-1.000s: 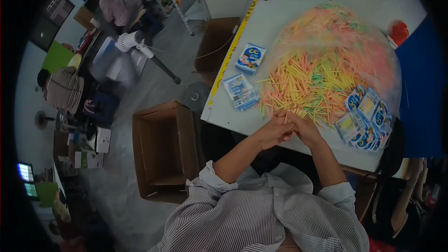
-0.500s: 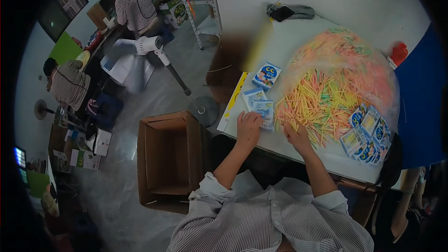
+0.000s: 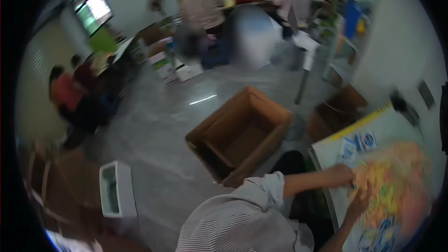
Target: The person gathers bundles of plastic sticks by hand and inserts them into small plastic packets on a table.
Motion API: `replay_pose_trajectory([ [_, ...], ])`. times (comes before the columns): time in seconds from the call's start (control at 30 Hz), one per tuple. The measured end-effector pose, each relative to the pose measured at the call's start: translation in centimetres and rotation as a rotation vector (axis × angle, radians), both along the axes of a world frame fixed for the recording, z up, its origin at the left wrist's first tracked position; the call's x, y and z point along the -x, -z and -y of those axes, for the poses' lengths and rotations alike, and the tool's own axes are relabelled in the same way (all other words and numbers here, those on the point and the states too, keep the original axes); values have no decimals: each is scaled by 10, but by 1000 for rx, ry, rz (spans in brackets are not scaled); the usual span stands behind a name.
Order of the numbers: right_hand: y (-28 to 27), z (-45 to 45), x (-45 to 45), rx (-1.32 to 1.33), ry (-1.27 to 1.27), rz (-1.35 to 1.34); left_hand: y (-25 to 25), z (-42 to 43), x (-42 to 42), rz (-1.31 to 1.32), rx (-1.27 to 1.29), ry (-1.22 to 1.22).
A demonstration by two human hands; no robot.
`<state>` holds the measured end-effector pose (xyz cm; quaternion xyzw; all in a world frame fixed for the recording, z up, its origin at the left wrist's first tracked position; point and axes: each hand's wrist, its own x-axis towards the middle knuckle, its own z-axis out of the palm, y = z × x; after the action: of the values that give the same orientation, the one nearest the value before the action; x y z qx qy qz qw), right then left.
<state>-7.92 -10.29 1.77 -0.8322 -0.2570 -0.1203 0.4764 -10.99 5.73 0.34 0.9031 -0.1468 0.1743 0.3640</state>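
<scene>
Motion blur covers this view. My left hand (image 3: pixel 343 176) reaches over the white table to the edge of a heap of thin pastel sticks (image 3: pixel 385 182), beside small blue-and-white packets (image 3: pixel 347 150). Just below it, my right hand (image 3: pixel 361 201) is at the near side of the same heap. The fingers of both hands are smeared, and I cannot make out whether either holds anything. A clear plastic bag (image 3: pixel 413 158) surrounds the sticks. More blue-and-white packets (image 3: pixel 383 233) lie at the heap's lower end.
An open cardboard box (image 3: pixel 242 133) stands on the floor left of the table (image 3: pixel 326 151). Behind it are another brown box (image 3: pixel 338 109) and a fan on a stand (image 3: pixel 305 49). A white bin (image 3: pixel 119 189) is at lower left. Several people sit at far benches.
My view has swung left, so the table now sits at lower right and more of the room shows. My hands have come closer together at the edge of the sticks.
</scene>
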Motion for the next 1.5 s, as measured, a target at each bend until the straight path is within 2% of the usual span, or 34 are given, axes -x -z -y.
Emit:
replay_pose_trajectory([
  [0.03,12,2,-13,42,-101,41,-11,4,13,-127,174,29],
  [0.1,4,-1,-8,246,-97,-208,-29,5,40,-114,339,-89],
  [0.17,6,-17,-6,235,-142,-214,-31,2,54,-123,431,-154],
  [0.23,7,-26,-6,221,-149,-240,-23,-2,58,-57,532,-113],
  [0.27,8,-31,-4,216,-153,-258,-15,-3,59,-53,532,-130],
  [0.33,11,-37,0,222,-164,-296,-7,-4,62,-41,493,-9],
  [0.47,12,-35,2,217,-112,-366,-14,-6,78,-164,601,-109],
  [0.57,12,-26,0,211,-48,-415,2,-7,76,-135,543,-104],
  [0.73,15,-22,0,208,8,-508,5,-7,71,-33,671,-105],
  [0.87,16,-21,-1,187,50,-579,9,-2,70,-51,589,-258],
  [0.93,16,-17,-2,170,85,-618,-9,2,84,469,108,-691],
  [0.97,17,-16,-2,160,103,-638,-15,9,88,468,107,-686],
  [1.03,17,-14,8,170,75,-544,-20,26,94,10,602,-432],
  [1.07,15,-14,18,179,43,-446,-16,31,92,4,608,-432],
  [1.13,10,-13,37,194,-15,-245,-5,38,79,-233,885,-383],
  [1.17,7,-13,44,198,-44,-143,-1,40,74,-235,886,-376],
  [1.2,4,-14,49,316,-120,51,3,40,71,-257,874,-411],
  [1.3,23,-8,46,345,-192,171,18,46,60,-238,926,-478],
  [1.43,27,-10,44,391,-177,99,31,48,49,-115,953,-511],
  [1.5,29,-15,43,100,-80,-252,28,42,50,-90,892,-514],
])
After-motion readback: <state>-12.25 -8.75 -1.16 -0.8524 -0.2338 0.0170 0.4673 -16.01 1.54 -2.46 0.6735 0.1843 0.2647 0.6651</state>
